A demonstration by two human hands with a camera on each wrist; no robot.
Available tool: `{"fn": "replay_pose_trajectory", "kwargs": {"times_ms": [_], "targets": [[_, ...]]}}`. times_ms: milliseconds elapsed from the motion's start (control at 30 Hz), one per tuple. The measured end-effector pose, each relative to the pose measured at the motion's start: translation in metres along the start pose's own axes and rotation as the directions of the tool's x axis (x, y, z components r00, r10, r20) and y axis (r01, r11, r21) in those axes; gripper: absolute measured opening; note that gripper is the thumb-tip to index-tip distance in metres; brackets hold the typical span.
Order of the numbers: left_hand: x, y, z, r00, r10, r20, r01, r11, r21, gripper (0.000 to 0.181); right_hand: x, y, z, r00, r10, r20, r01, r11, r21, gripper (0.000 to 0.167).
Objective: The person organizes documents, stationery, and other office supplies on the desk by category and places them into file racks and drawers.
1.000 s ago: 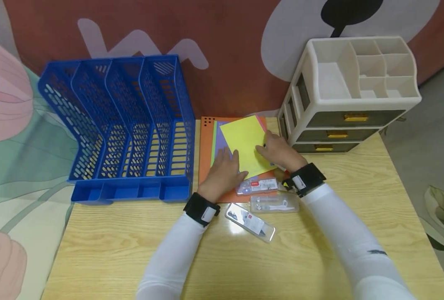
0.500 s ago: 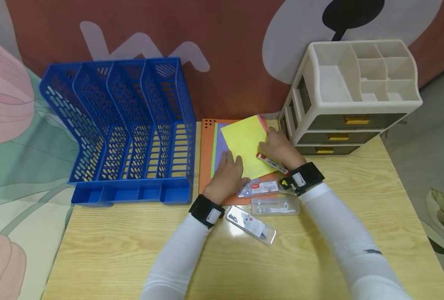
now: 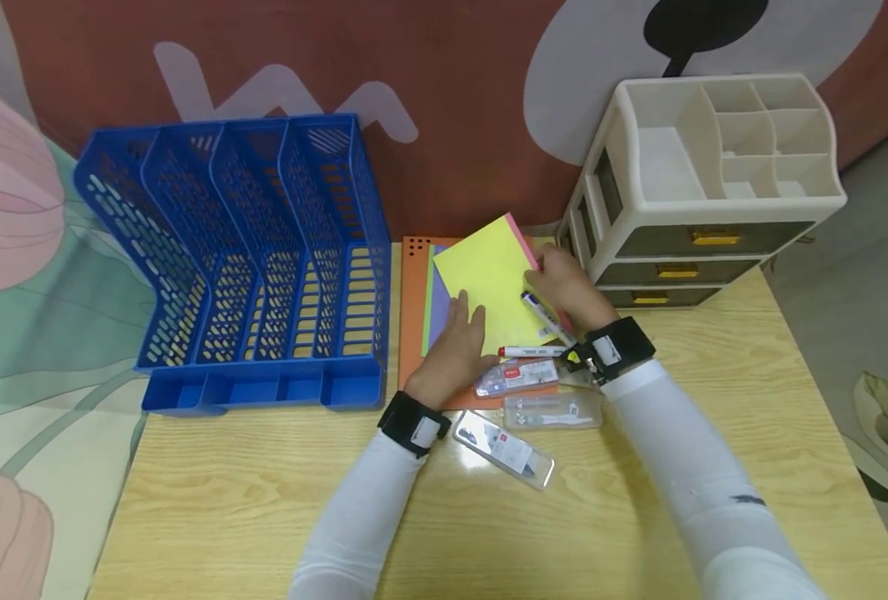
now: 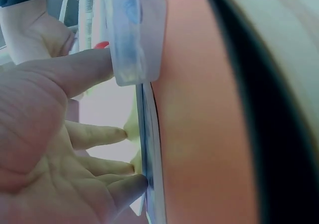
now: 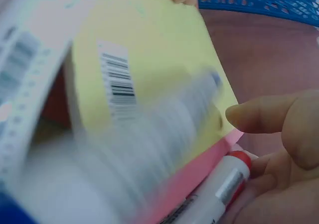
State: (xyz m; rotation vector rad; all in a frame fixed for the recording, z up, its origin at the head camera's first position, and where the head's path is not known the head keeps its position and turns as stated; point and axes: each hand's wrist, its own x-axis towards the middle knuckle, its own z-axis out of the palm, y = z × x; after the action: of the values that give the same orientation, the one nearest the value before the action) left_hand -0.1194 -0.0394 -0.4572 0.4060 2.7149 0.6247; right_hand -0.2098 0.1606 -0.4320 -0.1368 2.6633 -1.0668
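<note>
In the head view, a yellow paper pad point(image 3: 481, 267) with a pink layer under it lies askew on purple, green and orange point(image 3: 412, 317) sheets. My right hand point(image 3: 567, 283) pinches its right edge, thumb above and fingers below in the right wrist view. My left hand point(image 3: 451, 346) rests its extended fingers on the pad's lower left. Against the pad lies a blue-tipped marker point(image 3: 543, 315), and a red-tipped marker point(image 3: 530, 351) lies below it. Another red-ended marker point(image 5: 222, 186) is beside my right fingers. The pad's barcode point(image 5: 118, 79) shows in the right wrist view.
Three clear plastic cases point(image 3: 515, 377), point(image 3: 552, 412), point(image 3: 504, 450) lie toward the front of the papers. On the left stands a blue file rack point(image 3: 264, 379); a white drawer organizer point(image 3: 639, 167) stands right. A patterned wall covering point(image 3: 466, 167) is behind.
The pad has shifted slightly up and left, with its pink edge showing more. The markers have slid out and down from beside my right hand. My left hand moved slightly right, then stayed.
</note>
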Motion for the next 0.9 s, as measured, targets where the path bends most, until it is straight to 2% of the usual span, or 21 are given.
{"fn": "replay_pose_trajectory", "kwargs": {"times_ms": [167,333,467,567,767,900], "targets": [[-0.003,-0.005,0.0,0.999,0.014,-0.044,-0.015,1.0,-0.012,0.084,-0.004,-0.009,-0.005,0.999,0.028,0.031,-0.03,0.998,0.062,0.04],[-0.006,-0.011,-0.004,0.996,0.032,-0.083,-0.036,0.998,-0.051,0.078,-0.01,-0.02,-0.011,1.0,0.012,0.012,-0.013,0.999,0.052,0.04],[-0.009,-0.016,-0.01,0.991,0.053,-0.121,-0.06,0.996,-0.06,0.066,-0.017,-0.031,-0.014,1.0,-0.005,0.013,0.004,0.998,0.07,0.04],[-0.011,-0.018,-0.015,0.987,0.042,-0.157,-0.061,0.991,-0.118,0.061,-0.023,-0.039,-0.014,1.0,-0.027,-0.001,0.027,0.996,0.085,0.042],[-0.017,-0.019,-0.026,0.972,0.012,-0.236,-0.08,0.957,-0.28,0.065,-0.037,-0.054,-0.013,0.996,-0.078,-0.051,0.083,0.992,0.093,0.047],[-0.022,-0.02,-0.036,0.95,0.007,-0.312,-0.129,0.919,-0.373,0.068,-0.046,-0.057,-0.013,0.976,-0.151,-0.157,0.16,0.986,0.044,0.044]]}}
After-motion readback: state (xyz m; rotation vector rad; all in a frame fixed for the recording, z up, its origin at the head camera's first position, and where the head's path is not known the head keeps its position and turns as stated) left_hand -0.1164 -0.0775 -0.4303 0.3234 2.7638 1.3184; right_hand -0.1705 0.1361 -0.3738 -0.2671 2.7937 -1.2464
